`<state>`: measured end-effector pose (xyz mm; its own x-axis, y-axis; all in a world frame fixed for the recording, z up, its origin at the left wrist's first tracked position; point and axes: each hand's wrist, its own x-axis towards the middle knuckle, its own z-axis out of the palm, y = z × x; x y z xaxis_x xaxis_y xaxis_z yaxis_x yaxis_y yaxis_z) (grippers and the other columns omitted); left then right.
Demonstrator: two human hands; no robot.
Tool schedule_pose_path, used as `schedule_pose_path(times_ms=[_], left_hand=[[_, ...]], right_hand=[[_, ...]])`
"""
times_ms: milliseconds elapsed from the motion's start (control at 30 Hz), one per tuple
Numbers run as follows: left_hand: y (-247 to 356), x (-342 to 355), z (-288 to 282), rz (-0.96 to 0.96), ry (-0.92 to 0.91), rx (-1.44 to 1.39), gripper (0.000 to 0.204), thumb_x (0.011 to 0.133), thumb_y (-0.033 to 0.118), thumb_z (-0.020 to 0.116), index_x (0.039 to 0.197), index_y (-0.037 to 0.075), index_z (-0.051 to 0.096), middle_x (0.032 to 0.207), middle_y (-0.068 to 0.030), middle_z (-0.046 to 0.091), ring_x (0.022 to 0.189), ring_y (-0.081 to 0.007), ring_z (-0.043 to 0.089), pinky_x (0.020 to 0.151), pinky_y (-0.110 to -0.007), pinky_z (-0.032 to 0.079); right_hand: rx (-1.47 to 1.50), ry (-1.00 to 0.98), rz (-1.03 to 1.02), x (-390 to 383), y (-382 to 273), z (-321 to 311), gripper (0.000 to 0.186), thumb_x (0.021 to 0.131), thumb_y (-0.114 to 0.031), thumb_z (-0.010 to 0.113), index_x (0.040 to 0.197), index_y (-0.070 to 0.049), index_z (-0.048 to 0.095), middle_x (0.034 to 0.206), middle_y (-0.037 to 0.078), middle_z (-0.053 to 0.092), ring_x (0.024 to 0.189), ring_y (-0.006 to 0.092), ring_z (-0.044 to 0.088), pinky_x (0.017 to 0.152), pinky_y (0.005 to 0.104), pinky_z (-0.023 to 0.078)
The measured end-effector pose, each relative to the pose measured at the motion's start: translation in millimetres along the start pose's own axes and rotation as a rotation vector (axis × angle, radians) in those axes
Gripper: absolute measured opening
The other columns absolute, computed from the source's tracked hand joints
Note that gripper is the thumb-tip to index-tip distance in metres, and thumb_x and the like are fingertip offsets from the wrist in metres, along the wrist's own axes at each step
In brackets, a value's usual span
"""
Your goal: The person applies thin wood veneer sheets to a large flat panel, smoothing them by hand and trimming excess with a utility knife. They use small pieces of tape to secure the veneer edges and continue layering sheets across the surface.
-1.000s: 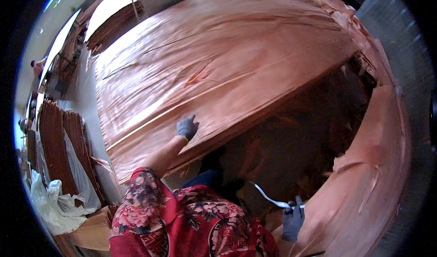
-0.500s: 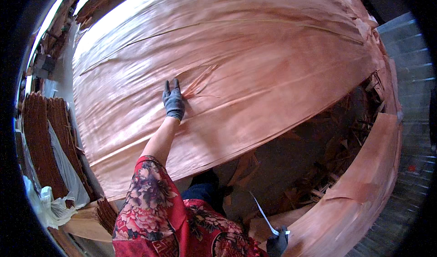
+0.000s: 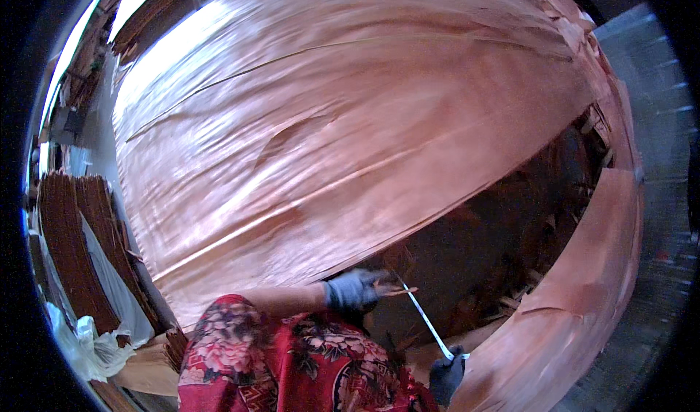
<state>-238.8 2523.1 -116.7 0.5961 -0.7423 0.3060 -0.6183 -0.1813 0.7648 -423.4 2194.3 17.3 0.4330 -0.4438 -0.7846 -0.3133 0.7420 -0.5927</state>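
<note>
My left hand (image 3: 351,290), in a grey glove and smeared by motion, is at the near edge of a large reddish wood veneer sheet (image 3: 408,142). Its fingers are closed on a torn veneer scrap (image 3: 397,290), whose thin end sticks out to the right. In the sheet's left middle lies a long split (image 3: 292,133) with a darker patch. At the bottom, my dark-gloved right hand (image 3: 446,375) grips a long, thin white blade-like tool (image 3: 426,322) that slants up to the left. The tool's tip comes close to the scrap; whether they touch I cannot tell.
More veneer (image 3: 576,295) curves along the right side. Broken veneer scraps (image 3: 510,306) lie in the dark gap between it and the sheet. Stacked brown veneer (image 3: 76,251) stands at left, beside crumpled clear plastic (image 3: 95,350). Corrugated panelling (image 3: 660,157) is at far right.
My left hand has come off the sheet's middle, down and right toward my body, with the loose veneer scrap from the split. The right hand stays low, its tool still held.
</note>
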Motion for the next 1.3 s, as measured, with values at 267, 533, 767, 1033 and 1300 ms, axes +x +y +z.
schedule_pose_path(times_ms=[267,533,767,1033,1300], left_hand=[[47,107,71,0.008,-0.283,0.056,0.074,0.075,0.024,0.067,0.140,0.007,0.035,0.137,-0.0272,0.039,0.099,-0.0380,0.058,0.084,-0.046,0.048],[108,219,128,0.256,-0.649,0.038,0.069,0.076,0.020,0.068,0.136,0.002,0.040,0.118,-0.0172,0.058,0.113,-0.0371,0.053,0.094,-0.047,0.044],[209,313,233,0.425,-0.816,-0.019,0.067,0.082,0.013,0.065,0.140,-0.002,0.034,0.089,-0.0100,0.067,0.112,-0.0359,0.053,0.104,-0.045,0.034],[311,399,356,0.907,-0.866,-0.006,0.073,0.080,0.014,0.066,0.142,-0.001,0.032,0.109,-0.0153,0.063,0.130,-0.0327,0.041,0.094,-0.044,0.038],[342,472,506,0.929,-1.035,-0.362,0.079,0.078,0.014,0.068,0.145,0.001,0.028,0.147,-0.0280,0.028,0.092,-0.0266,0.067,0.085,-0.040,0.044]], right_hand=[[-0.616,0.103,-0.536,-36,-14,-51,0.012,0.088,-0.011,0.053,0.097,-0.004,0.058,0.081,0.006,0.057,0.076,0.0165,0.055,0.063,0.0304,0.047],[-0.088,0.386,-0.603,-52,-59,-131,0.021,0.097,-0.022,0.051,0.090,-0.006,0.061,0.097,0.006,0.065,0.083,0.0131,0.058,0.074,0.0283,0.047],[0.562,0.247,-0.856,-47,-62,-238,0.021,0.096,-0.026,0.055,0.100,-0.005,0.059,0.088,0.005,0.061,0.079,0.0163,0.057,0.073,0.0316,0.049],[0.645,0.611,-0.569,-50,-69,-300,0.025,0.095,-0.026,0.056,0.092,-0.001,0.061,0.068,0.004,0.060,0.057,0.0141,0.058,0.055,0.0277,0.047],[0.922,0.788,-0.561,52,-156,-310,0.027,0.095,-0.026,0.055,0.088,-0.002,0.064,0.068,0.002,0.061,0.059,0.0125,0.059,0.050,0.0258,0.045]])
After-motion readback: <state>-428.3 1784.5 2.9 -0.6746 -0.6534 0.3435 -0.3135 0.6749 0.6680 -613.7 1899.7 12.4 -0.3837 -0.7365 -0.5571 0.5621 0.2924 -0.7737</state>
